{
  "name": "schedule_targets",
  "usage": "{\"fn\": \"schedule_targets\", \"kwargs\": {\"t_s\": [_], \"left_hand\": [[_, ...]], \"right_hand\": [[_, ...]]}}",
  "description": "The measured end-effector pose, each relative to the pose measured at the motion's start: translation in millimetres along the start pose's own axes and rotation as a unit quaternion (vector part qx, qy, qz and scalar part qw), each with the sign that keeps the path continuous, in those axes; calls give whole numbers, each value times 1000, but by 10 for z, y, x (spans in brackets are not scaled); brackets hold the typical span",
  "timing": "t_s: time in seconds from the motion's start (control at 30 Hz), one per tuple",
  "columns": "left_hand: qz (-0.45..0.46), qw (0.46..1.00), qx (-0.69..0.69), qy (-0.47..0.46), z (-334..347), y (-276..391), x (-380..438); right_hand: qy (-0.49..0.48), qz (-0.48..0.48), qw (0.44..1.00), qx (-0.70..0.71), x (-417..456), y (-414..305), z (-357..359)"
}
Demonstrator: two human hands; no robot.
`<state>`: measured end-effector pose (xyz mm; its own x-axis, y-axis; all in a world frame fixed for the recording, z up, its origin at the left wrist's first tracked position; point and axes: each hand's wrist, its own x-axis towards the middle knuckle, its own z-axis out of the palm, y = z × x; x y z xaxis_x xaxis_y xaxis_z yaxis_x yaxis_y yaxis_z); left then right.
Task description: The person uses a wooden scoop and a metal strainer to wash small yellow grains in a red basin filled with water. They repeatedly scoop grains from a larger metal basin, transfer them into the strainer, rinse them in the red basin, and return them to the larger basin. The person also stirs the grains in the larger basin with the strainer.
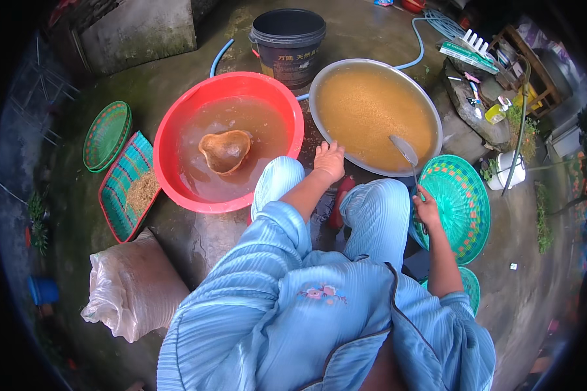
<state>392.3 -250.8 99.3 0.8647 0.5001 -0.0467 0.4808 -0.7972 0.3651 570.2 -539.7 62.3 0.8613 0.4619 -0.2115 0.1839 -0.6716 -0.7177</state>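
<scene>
My right hand (426,207) grips the handle of a metal ladle (404,150), whose bowl rests at the near right part of a wide metal basin (314,105). Grain lies under cloudy brownish water in that basin. My left hand (329,160), fingers spread, is at the near left rim of the metal basin and holds nothing; whether it touches the rim I cannot tell. On the left, a red plastic basin (164,146) holds murky water, with a brown gourd scoop (225,151) floating in it. A green woven basket (457,210) stands tilted beside my right hand.
A black bucket (289,49) stands behind the basins, near a blue hose (417,39). At left are a green woven tray (122,195) with husks, green baskets (107,137) and a full plastic sack (137,283). A stone slab (469,105) and white bucket (507,170) are at right.
</scene>
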Motion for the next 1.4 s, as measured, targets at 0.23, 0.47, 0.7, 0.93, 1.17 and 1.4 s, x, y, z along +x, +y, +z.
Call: {"fn": "schedule_targets", "kwargs": {"t_s": [0.23,0.47,0.7,0.93,1.17,1.4], "left_hand": [[-101,995,23,-15,-50,-152,8],[-111,984,18,-138,221,-35,426],[-95,982,-65,-150,822,-321,1198],[-137,980,-96,-109,1099,-520,2039],[-185,968,-144,-93,1368,-714,2638],[-170,957,-210,-105,1538,-793,2795]], "right_hand": [[-7,-82,993,-87,45,-24,58],[-33,-68,965,-252,455,-2,222],[-21,-17,977,-213,736,20,617],[10,8,996,-83,1175,83,985],[28,25,992,121,1678,229,1263],[-100,246,871,413,2181,-275,1077]]}}
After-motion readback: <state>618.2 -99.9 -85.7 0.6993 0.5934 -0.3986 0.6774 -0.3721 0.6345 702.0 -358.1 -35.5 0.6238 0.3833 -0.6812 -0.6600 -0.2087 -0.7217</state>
